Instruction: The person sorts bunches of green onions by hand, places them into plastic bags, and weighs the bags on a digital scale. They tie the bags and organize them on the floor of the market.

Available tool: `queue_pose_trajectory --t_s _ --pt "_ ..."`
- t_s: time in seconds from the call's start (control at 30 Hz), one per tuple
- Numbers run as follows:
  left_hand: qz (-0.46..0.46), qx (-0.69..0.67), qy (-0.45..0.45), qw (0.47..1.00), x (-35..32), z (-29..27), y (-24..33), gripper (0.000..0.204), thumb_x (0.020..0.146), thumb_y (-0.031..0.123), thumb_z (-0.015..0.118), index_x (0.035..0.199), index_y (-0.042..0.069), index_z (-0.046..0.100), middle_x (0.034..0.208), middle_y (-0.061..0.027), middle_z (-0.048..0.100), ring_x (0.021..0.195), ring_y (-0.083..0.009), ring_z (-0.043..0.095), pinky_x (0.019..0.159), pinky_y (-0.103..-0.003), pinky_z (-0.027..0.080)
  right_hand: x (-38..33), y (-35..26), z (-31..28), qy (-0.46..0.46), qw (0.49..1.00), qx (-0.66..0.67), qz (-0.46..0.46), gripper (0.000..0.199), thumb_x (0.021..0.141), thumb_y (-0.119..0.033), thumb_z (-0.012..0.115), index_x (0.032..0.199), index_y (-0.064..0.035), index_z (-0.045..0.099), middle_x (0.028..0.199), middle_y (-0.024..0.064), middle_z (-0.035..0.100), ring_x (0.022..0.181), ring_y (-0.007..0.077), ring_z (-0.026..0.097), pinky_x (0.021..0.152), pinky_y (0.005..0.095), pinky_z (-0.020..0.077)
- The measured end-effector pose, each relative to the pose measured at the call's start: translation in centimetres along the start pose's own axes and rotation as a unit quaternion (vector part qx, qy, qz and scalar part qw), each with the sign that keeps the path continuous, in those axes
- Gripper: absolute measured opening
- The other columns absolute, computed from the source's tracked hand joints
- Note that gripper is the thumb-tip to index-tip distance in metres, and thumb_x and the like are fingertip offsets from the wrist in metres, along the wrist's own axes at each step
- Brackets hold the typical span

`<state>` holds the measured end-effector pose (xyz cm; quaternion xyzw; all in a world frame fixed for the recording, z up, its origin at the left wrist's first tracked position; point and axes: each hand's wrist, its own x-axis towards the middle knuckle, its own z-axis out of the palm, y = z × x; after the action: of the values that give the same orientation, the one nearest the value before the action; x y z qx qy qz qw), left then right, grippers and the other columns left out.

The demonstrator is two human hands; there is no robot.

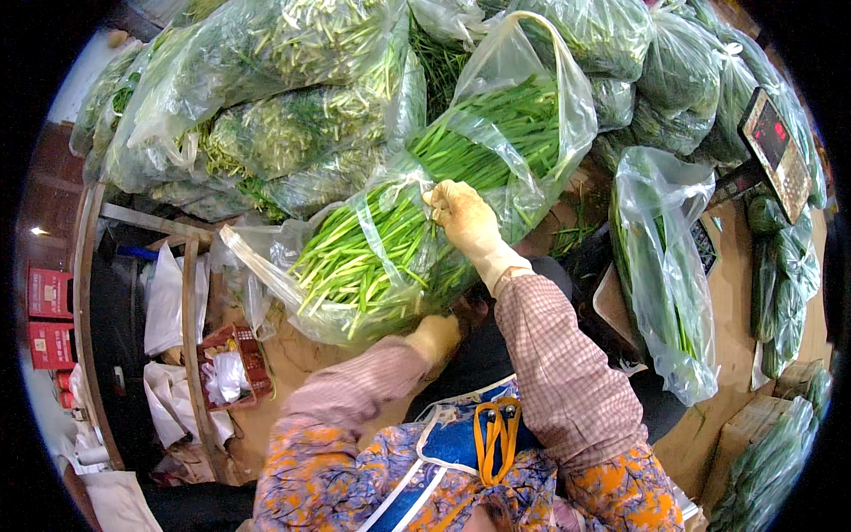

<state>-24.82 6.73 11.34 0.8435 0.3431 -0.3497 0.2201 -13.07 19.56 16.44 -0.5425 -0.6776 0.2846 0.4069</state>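
Note:
A large clear plastic bag [266, 266] full of long green garlic chives [346, 266] lies tilted in front of me, with pale cut ends toward the lower left. Clear bands of plastic run across the bundle. My right hand [465, 217], in a pale yellow glove, is closed in a fist on the bag's film at the middle of the bundle. Below the bag's near edge is my left hand [434, 337], gloved too. Its fingers are hidden beneath the bag, so their grip does not show.
Stuffed bags of greens [310, 133] pile up at the back. On the right, a bagged bundle [665, 275] lies beside a scale with a red-lit display [773, 146]. A wooden rack [191, 328] and a red basket [257, 363] stand on the left.

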Motion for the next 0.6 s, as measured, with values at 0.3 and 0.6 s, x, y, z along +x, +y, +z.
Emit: queue_pose_trajectory --t_s 0.3,0.6 --pt "-0.058 -0.679 0.230 0.695 -25.5 -9.2 -5.5 0.006 0.075 0.003 0.064 0.081 0.004 0.065 0.088 -0.0068 0.058 0.070 -0.0141 0.059 0.059 -0.025 0.047 0.6 0.5 -5.1 -0.152 0.892 0.385 0.182 0.046 0.083 -0.031 0.061 0.120 -0.0070 0.046 0.110 0.0053 0.059 0.096 0.0147 0.056 0.080 0.0269 0.0419" --pt "-0.141 -0.606 0.676 0.395 -33.5 -9.8 -28.2 0.021 0.084 0.018 0.059 0.101 0.006 0.058 0.083 0.0014 0.061 0.047 -0.0009 0.042 0.036 -0.013 0.027 -3.1 0.0 -9.3 -0.067 0.901 0.359 0.232 0.038 0.084 -0.045 0.055 0.087 -0.0077 0.060 0.073 -0.0008 0.059 0.063 0.0069 0.052 0.059 0.0211 0.0407"
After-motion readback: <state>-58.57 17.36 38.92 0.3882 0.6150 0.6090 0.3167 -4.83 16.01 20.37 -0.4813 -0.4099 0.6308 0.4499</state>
